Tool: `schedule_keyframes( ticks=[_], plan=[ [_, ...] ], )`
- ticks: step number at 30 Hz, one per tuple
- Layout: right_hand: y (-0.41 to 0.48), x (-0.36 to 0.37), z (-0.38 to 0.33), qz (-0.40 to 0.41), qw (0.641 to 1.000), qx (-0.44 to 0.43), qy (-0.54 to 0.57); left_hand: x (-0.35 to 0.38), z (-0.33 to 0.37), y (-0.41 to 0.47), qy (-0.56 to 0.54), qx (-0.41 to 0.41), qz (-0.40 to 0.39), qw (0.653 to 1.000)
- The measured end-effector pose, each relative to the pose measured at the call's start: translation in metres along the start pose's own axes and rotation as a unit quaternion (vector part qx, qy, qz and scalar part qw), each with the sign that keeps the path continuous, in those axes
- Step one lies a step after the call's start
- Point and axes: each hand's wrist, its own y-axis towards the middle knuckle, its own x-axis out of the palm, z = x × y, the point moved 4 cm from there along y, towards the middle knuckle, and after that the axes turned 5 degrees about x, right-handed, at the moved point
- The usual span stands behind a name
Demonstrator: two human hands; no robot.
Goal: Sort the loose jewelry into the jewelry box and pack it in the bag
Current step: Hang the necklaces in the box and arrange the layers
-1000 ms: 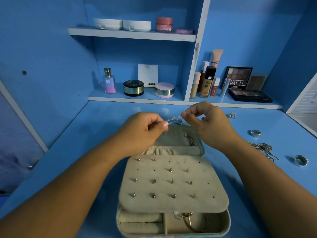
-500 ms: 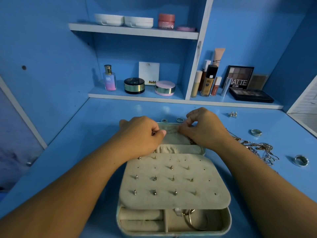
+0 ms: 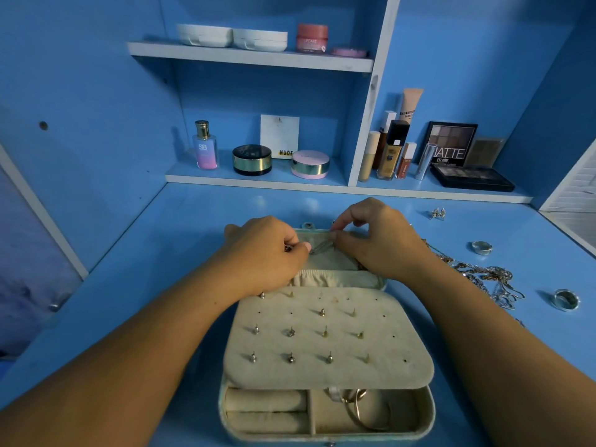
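Note:
An open teal jewelry box (image 3: 429, 414) with beige lining stands at the table's near middle. Its earring panel (image 3: 393, 350) carries several studs, and a gold hoop (image 3: 358, 411) lies in the lower right compartment. Over the opened lid (image 3: 325, 262), my left hand (image 3: 261, 253) and my right hand (image 3: 377, 243) each pinch an end of a thin silver chain (image 3: 321, 246), stretched between them against the lid lining. Loose pieces lie to the right: tangled chains (image 3: 487, 279), two silver rings (image 3: 481, 247) (image 3: 566, 299) and a pair of earrings (image 3: 438, 213).
Behind the table a shelf unit holds a perfume bottle (image 3: 204, 146), compacts (image 3: 252, 159), foundation bottles (image 3: 392, 150) and eyeshadow palettes (image 3: 472, 177). An upper shelf carries white cases (image 3: 232, 37) and a pink jar (image 3: 312, 37). Blue walls close in both sides. No bag is in view.
Both hands dropped from above the box onto the opened lid, carrying the thin chain with them. The chain now lies against the lid lining instead of hanging in the air.

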Motion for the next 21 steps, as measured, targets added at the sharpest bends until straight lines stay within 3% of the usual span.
schedule_keyframes(
  ticks=[3, 11, 15, 21],
  plan=[
    [-0.0009, 0.0026, -0.0001, -0.025, 0.999, -0.042, -0.021, -0.0004, -0.0002, -0.0003, -0.007, -0.001, -0.001, 1.0],
    [-0.0016, -0.0006, -0.001, -0.019, 0.995, -0.056, -0.074, -0.0004, 0.0005, -0.0009, -0.016, -0.004, -0.003, 1.0],
    [-0.0028, -0.0003, -0.0008, -0.058, 0.993, -0.058, -0.089, -0.0012, 0.0003, -0.001, -0.025, -0.005, -0.011, 1.0],
    [-0.003, -0.0002, 0.0005, -0.074, 0.991, -0.046, -0.104, -0.0034, -0.0022, -0.0019, -0.083, -0.027, -0.062, 0.994]
  ],
)
